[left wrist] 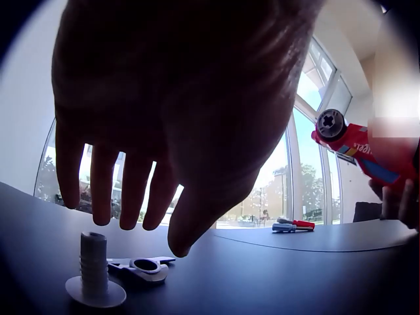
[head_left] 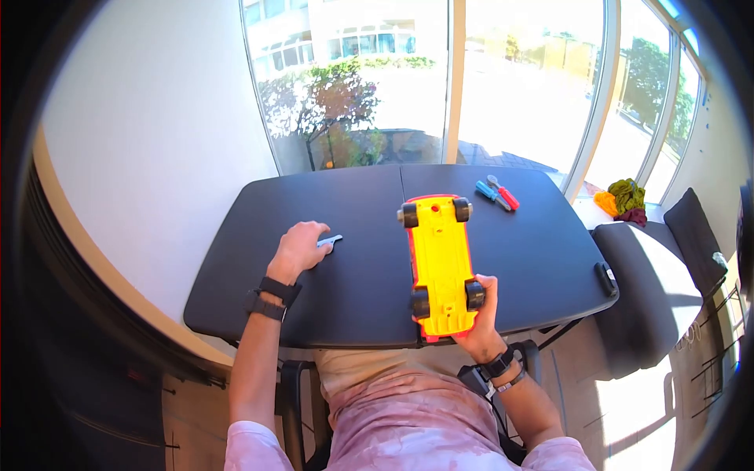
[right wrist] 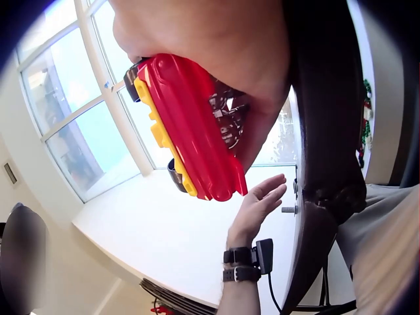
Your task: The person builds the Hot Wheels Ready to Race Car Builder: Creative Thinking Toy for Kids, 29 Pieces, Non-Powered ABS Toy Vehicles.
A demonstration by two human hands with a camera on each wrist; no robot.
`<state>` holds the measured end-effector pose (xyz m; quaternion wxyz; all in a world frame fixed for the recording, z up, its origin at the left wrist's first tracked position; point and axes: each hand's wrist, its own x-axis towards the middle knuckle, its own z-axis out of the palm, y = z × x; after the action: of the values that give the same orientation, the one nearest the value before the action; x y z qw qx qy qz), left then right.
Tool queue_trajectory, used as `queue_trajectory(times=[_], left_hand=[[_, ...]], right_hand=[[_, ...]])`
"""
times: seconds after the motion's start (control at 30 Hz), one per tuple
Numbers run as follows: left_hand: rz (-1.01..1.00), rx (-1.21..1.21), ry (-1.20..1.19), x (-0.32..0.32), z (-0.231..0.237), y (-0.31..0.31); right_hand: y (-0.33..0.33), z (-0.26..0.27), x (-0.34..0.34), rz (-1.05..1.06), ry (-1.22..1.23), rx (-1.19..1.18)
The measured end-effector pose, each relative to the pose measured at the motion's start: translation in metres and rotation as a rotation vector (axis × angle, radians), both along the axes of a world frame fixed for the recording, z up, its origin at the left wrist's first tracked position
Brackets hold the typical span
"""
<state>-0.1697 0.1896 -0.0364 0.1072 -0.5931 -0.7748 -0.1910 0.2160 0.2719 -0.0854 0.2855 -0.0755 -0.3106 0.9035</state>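
Note:
My right hand (head_left: pixel 481 322) grips a red toy car (head_left: pixel 441 263) by one end, above the table. Its yellow underside and black wheels face me in the head view. Over the left half of the table, my left hand (head_left: pixel 298 251) hovers with its fingers extended and nothing held. Just below those fingers, in the left wrist view, a grey toy bolt (left wrist: pixel 94 266) stands on its broad head. Close behind it lies a flat grey piece with a ring-shaped end (left wrist: pixel 146 266), like a small wrench.
Two screwdrivers, one with a blue handle (head_left: pixel 488 191) and one with a red handle (head_left: pixel 509 198), lie at the back right of the dark table (head_left: pixel 361 306). A small black object (head_left: pixel 605 279) sits at the right edge. Beyond are a grey seat (head_left: pixel 644 290) and crumpled cloths (head_left: pixel 627 198).

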Motion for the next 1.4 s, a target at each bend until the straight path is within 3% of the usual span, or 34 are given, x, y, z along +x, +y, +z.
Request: queue_trajectory(times=[0.17, 0.27, 0.37, 0.47, 0.57, 0.67, 0.77, 1.0, 1.1, 1.3, 1.4], left_hand=[[0.178, -0.311, -0.048, 0.003, -0.002, 0.023], [0.217, -0.3, -0.039, 0.01, 0.005, 0.023], [0.162, -0.09, -0.083, 0.018, 0.021, 0.017], [0.018, 0.273, -0.134, 0.049, 0.059, 0.011], [-0.233, 0.582, -0.155, 0.085, 0.097, 0.011], [-0.467, 0.491, -0.276, 0.123, 0.121, 0.011], [-0.562, 0.399, -0.345, 0.138, 0.113, 0.025], [-0.549, 0.277, -0.692, 0.132, 0.089, 0.044], [-0.638, 0.226, -1.007, 0.133, 0.086, 0.046], [-0.612, 0.141, -1.114, 0.137, 0.087, 0.041], [-0.629, 0.297, -0.969, 0.138, 0.079, 0.044]], right_hand=[[-0.002, 0.009, 0.001, 0.025, 0.0, -0.019], [-0.003, 0.011, 0.002, 0.024, -0.021, -0.004], [-0.002, 0.011, 0.001, 0.031, -0.027, -0.005], [-0.003, 0.016, 0.002, 0.04, -0.022, 0.017], [-0.003, 0.016, 0.003, 0.041, -0.043, 0.028], [0.001, 0.007, 0.004, 0.065, -0.043, 0.023], [0.001, 0.0, 0.003, 0.057, -0.048, 0.009], [0.002, -0.003, 0.006, 0.041, -0.075, 0.03], [0.005, -0.008, 0.005, 0.069, -0.047, 0.03], [0.002, -0.004, 0.003, 0.034, -0.058, 0.023], [0.004, -0.008, 0.002, 0.046, -0.037, -0.012]])
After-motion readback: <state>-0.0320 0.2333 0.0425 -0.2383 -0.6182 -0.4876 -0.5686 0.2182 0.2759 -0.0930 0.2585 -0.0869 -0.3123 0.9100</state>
